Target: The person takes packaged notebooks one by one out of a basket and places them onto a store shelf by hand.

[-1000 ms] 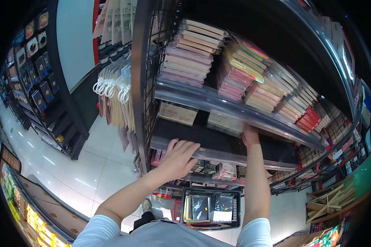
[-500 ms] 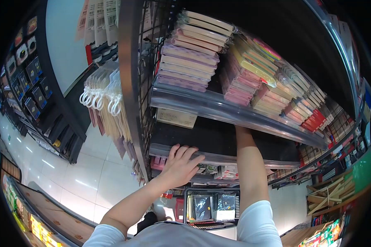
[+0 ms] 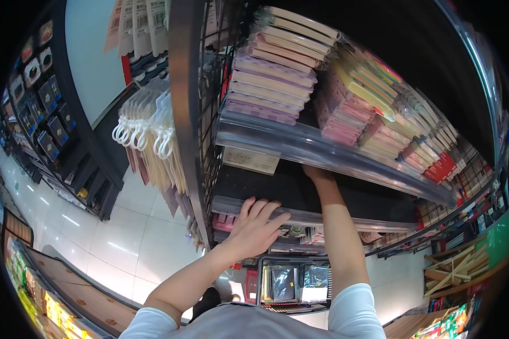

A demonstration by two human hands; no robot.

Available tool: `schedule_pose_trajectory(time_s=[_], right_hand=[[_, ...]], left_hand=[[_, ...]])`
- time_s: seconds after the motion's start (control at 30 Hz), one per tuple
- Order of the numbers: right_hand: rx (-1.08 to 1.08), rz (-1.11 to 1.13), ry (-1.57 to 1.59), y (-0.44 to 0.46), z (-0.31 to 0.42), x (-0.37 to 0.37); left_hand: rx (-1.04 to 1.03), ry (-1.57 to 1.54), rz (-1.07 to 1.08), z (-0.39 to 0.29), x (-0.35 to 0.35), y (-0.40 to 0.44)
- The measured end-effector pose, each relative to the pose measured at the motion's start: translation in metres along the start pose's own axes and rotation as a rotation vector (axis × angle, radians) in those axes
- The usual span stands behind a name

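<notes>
My left hand (image 3: 257, 229) rests on the clear front edge of the lower black shelf (image 3: 249, 186), fingers spread and nothing held. My right arm reaches in over that shelf, and my right hand (image 3: 318, 174) disappears beneath the upper shelf (image 3: 300, 144); its fingers are hidden. Left of this hand, toward the shelf's side, lies a pale box or pack (image 3: 251, 160) with "NOTEBOOK" printed on it. On the upper shelf stand wrapped purple and cream notebooks (image 3: 271, 90) in a stack, beside pink ones (image 3: 342, 116).
A black basket (image 3: 294, 261) holding dark wrapped packs stands below, near my body. A wire grid side panel (image 3: 215, 85) bounds the shelf on the left, with hanging packs with white hooks (image 3: 147, 135) beyond it. Wooden sticks (image 3: 449, 268) fill a bin at the right.
My right hand has moved left under the upper shelf, nearer the pale pack, and more of its wrist shows. My left hand stays on the shelf edge. The view has shifted slightly.
</notes>
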State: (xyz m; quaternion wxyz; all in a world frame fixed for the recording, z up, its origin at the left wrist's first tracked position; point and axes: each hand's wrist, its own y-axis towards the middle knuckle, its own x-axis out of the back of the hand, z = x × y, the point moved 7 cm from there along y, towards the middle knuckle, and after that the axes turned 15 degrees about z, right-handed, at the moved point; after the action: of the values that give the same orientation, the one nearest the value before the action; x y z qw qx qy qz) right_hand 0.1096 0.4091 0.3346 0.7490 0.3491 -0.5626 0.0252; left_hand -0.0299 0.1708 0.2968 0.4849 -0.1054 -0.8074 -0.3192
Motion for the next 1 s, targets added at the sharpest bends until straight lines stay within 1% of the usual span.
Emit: schedule_pose_trajectory(time_s=[0.47, 0.73, 0.77, 0.87, 0.93, 1.0], right_hand=[[-0.079, 0.007, -0.173, 0.010, 0.012, 0.005], [-0.153, 0.112, -0.216, -0.005, 0.017, 0.013], [-0.164, 0.104, -0.172, -0.015, 0.017, 0.016], [-0.174, 0.019, 0.129, -0.067, 0.040, 0.060], [-0.162, 0.035, 0.668, -0.119, 0.065, 0.111], [-0.212, 0.039, 0.996, -0.179, 0.065, 0.113]], left_hand=[[-0.007, 0.036, 0.046, -0.006, 0.001, 0.003], [0.004, 0.053, 0.064, -0.013, 0.003, 0.002], [0.003, 0.059, 0.062, -0.012, 0.002, 0.003], [0.004, 0.055, 0.069, -0.014, 0.003, 0.002], [0.005, 0.060, 0.073, -0.016, 0.005, 0.003], [0.017, 0.055, 0.086, -0.018, 0.007, 0.004]])
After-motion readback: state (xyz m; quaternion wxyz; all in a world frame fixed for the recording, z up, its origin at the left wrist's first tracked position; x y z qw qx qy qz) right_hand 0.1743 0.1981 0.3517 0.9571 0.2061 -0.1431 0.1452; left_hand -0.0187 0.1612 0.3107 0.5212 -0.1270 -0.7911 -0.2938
